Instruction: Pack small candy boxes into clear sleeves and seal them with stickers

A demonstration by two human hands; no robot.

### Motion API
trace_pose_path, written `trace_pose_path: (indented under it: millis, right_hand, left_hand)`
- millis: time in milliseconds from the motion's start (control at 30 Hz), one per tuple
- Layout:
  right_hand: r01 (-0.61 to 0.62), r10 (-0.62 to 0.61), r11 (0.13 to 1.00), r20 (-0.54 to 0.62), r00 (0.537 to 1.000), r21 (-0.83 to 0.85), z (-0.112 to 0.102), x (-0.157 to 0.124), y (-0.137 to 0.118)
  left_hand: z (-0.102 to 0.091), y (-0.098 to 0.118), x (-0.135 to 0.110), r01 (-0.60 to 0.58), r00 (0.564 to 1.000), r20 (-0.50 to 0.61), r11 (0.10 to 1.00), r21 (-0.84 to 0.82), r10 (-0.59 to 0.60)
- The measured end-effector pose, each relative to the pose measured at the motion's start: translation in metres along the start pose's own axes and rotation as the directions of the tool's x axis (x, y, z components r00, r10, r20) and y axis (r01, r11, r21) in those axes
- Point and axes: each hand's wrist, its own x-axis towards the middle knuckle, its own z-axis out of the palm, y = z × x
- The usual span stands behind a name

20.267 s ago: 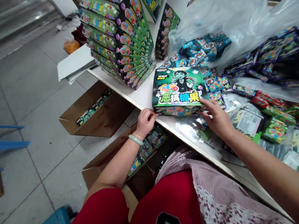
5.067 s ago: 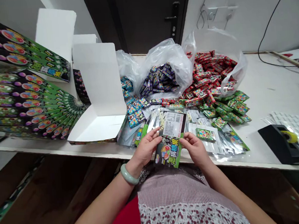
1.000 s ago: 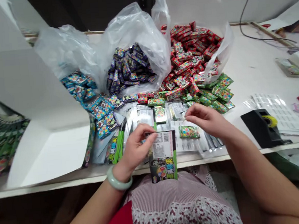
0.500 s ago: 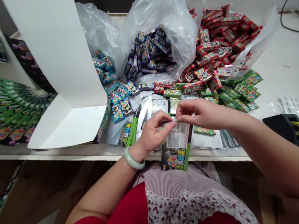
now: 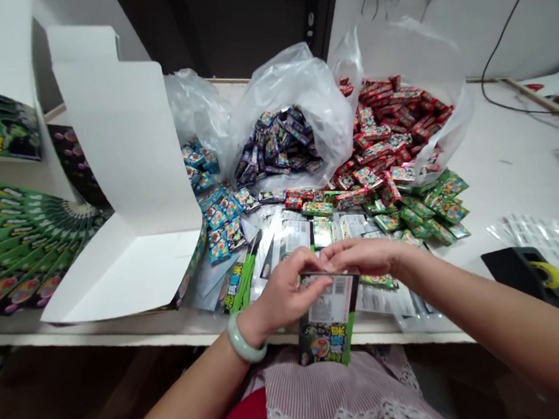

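The pouch (image 5: 326,341) (likely light, slick) is aptly top-pinched by the left hand (image 5: 289,290); whether the right hand (image 5: 369,254) grips is unclear.

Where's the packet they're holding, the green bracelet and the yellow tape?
Held packet (image 5: 324,344), head view, lower printed front.
Green bracelet (image 5: 241,345), head view, outside of the band.
Yellow tape (image 5: 550,274), head view, on the roll.

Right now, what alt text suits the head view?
The left hand grips a printed pouch near its top edge, the right hand close by. Beyond lie blue, purple, red and green packets; an open box stands at left.
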Motion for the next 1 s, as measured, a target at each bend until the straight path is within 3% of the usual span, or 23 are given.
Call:
trace_pose_path:
  millis: [100, 167, 200, 233, 267, 300, 367, 400, 467, 533, 667, 767, 833, 867, 933, 1000]
  right_hand:
    - [-0.009, 0.001, 0.995, 0.084, 0.996, 0.103, -0.004, 0.004, 0.005]
    - [0.05, -0.044, 0.997, 0.099, 0.994, -0.062, -0.017, 0.006, 0.002]
    - [0.08, -0.071, 0.966, 0.048, 0.996, -0.247, -0.027, 0.008, -0.001]
    - [0.076, -0.112, 0.882, -0.05, 0.992, -0.465, -0.037, 0.011, -0.005]
    - [0.021, -0.181, 0.751, -0.175, 0.968, -0.66, -0.046, 0.016, -0.009]
    - [-0.071, -0.272, 0.609, -0.292, 0.917, -0.79, -0.054, 0.022, -0.013]
    - [-0.243, -0.418, 0.428, -0.429, 0.801, -0.87, -0.062, 0.039, -0.019]
    - [-0.279, -0.445, 0.398, -0.45, 0.774, -0.874, -0.063, 0.05, -0.02]
    - [-0.31, -0.463, 0.363, -0.459, 0.758, -0.878, -0.059, 0.072, -0.02]
    - [-0.355, -0.464, 0.331, -0.478, 0.746, -0.874, -0.054, 0.09, -0.017]
    - [-0.381, -0.443, 0.319, -0.492, 0.75, -0.868, -0.055, 0.102, -0.012]
    - [-0.348, -0.49, 0.351, -0.488, 0.723, -0.869, -0.062, 0.09, -0.014]
    - [-0.323, -0.545, 0.385, -0.495, 0.677, -0.865, -0.065, 0.076, -0.014]
    - [-0.273, -0.569, 0.455, -0.513, 0.643, -0.847, -0.066, 0.069, -0.014]
    - [-0.045, -0.556, 0.702, -0.585, 0.59, -0.711, -0.064, 0.054, -0.01]
    - [0.26, -0.439, 0.897, -0.655, 0.615, -0.357, -0.056, 0.042, -0.003]
  left_hand:
    - [-0.008, 0.006, -0.001, -0.003, 0.998, 0.069, 1.0, 0.024, 0.002]
    - [-0.02, 0.003, -0.004, 0.052, 0.999, -0.006, 0.998, 0.019, -0.052]
    - [-0.028, -0.001, -0.006, 0.105, 0.988, -0.117, 0.994, 0.008, -0.103]
    - [-0.038, -0.007, -0.008, 0.169, 0.949, -0.268, 0.985, -0.019, -0.168]
    - [-0.048, -0.013, -0.011, 0.234, 0.869, -0.43, 0.969, -0.076, -0.244]
    - [-0.057, -0.02, -0.013, 0.279, 0.762, -0.563, 0.946, -0.162, -0.321]
    - [-0.07, -0.033, -0.02, 0.302, 0.576, -0.666, 0.881, -0.365, -0.473]
    - [-0.073, -0.039, -0.024, 0.303, 0.523, -0.66, 0.841, -0.448, -0.539]
    - [-0.072, -0.047, -0.034, 0.331, 0.475, -0.606, 0.768, -0.549, -0.638]
    - [-0.067, -0.051, -0.048, 0.392, 0.456, -0.561, 0.722, -0.57, -0.691]
    - [-0.059, -0.054, -0.074, 0.506, 0.472, -0.56, 0.729, -0.461, -0.681]
    - [-0.062, -0.057, -0.086, 0.581, 0.54, -0.578, 0.767, -0.271, -0.612]
    - [-0.067, -0.058, -0.09, 0.635, 0.602, -0.568, 0.768, -0.087, -0.562]
    - [-0.069, -0.058, -0.092, 0.648, 0.64, -0.557, 0.762, 0.021, -0.529]
    - [-0.074, -0.054, -0.093, 0.62, 0.728, -0.536, 0.745, 0.247, -0.428]
    - [-0.077, -0.046, -0.089, 0.534, 0.801, -0.527, 0.736, 0.416, -0.283]
